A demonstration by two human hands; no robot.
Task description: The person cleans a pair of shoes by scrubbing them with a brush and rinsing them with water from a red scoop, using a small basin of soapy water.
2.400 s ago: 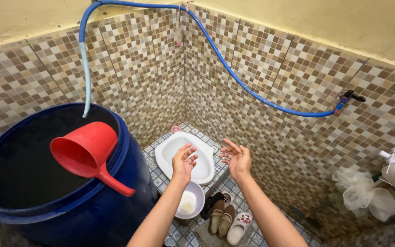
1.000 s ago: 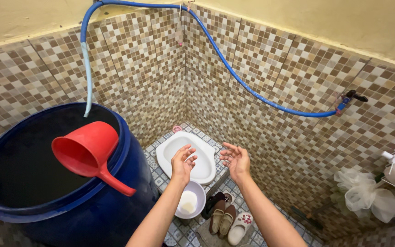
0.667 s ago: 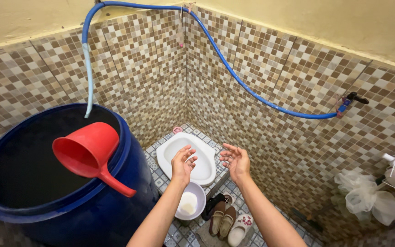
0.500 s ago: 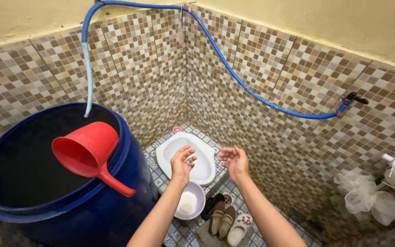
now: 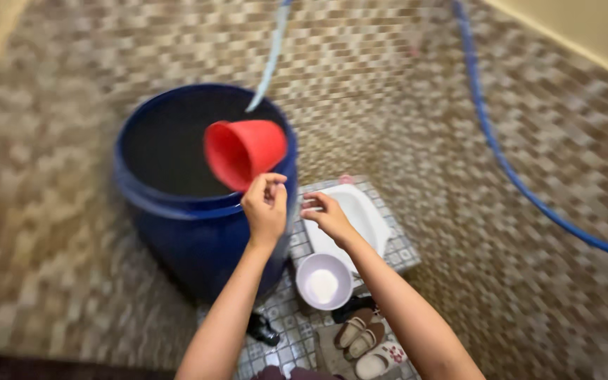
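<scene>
The left hand [image 5: 265,205] pinches the handle of a glossy red plastic dipper [image 5: 244,150] propped on the blue barrel [image 5: 198,232], the right hand [image 5: 325,214] loosely curled and empty beside it above the tiled floor [image 5: 286,324].

There is one camera, worn on the person's head. It looks down from high up at the blue barrel [image 5: 198,211] in the middle and the tiled floor [image 5: 297,331] far below. The picture is blurry.
</scene>
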